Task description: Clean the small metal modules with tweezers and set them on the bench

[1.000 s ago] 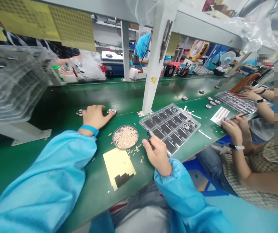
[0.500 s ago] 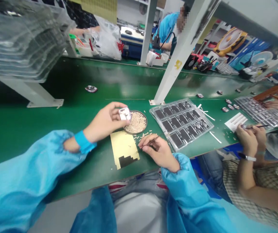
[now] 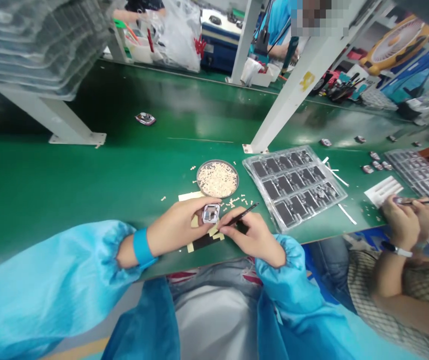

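Between the thumb and fingers of my left hand [image 3: 179, 225] is a small square device housing [image 3: 211, 214], its open side with inner parts turned up. My right hand [image 3: 252, 232] pinches dark tweezers [image 3: 241, 216], their tips close to the right side of the housing; whether they touch it I cannot tell. Under both hands lies a yellow sheet [image 3: 191, 247] with black strips [image 3: 206, 241], partly covered. Just beyond, a round dish [image 3: 218, 161] holds many tiny pale pieces [image 3: 217, 179], and more of them lie scattered on the green bench beside it.
To the right lies a clear tray [image 3: 274, 222] with dark square parts. A metal post [image 3: 284, 105] rises behind it. Another housing [image 3: 145, 118] sits at the back left, under stacked plastic trays [image 3: 42, 50]. At far right a co-worker's hands [image 3: 405, 220] hold a tool.
My left hand has brought the housing nearer and to the right, beside the tweezers, now covering much of the yellow sheet. The view has tilted down slightly.
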A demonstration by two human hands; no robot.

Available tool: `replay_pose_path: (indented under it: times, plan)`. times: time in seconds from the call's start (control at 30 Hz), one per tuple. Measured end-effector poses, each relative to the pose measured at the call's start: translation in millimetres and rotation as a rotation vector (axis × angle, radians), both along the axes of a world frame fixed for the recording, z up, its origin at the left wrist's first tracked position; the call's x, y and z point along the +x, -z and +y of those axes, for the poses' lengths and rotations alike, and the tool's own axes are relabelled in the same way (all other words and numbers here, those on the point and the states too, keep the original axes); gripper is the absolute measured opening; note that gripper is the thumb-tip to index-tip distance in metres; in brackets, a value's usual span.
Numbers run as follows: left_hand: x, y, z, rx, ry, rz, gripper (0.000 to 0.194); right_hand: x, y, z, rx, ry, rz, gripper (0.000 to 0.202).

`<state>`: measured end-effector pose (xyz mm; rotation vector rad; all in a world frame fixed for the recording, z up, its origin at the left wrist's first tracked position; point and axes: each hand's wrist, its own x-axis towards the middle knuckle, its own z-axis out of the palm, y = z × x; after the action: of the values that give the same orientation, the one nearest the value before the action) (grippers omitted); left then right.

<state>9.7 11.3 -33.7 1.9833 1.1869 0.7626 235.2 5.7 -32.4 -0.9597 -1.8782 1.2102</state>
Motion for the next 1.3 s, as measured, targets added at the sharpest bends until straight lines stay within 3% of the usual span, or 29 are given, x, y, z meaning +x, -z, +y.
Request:
replay_pose_path:
  times: [0.2, 0.4, 0.73, 0.87, 1.0, 1.3]
  plan:
    - [0, 0.0, 1, -0.027, -0.007, 0.004, 0.045, 4, 4.6, -1, -0.014, 0.046, 0.156, 0.009]
    - [0, -0.7, 2, -0.023, -0.005, -0.008, 0.044, -2, -3.3, 1, 0.039, -0.004, 0.004, 0.010]
    - [0, -0.5, 2, -0.061, -0.003, -0.021, 0.046, -1, 0.2, -1, -0.004, 0.018, 0.090, 0.009]
    - [3, -4.4, 2, -0.197, -0.039, -0.121, 0.046, 0, -1.9, 0, 0.108, 0.210, 0.328, 0.010]
    - [7, -4.2, 3, -0.287, -0.138, -0.194, 0.031, -5, -6.8, 4, 0.277, 0.350, 0.418, 0.008]
    - [5, -1.4, 0, -0.137, -0.109, -0.057, 0.028, -12, -3.8, 5, 0.378, 0.226, 0.177, 0.016]
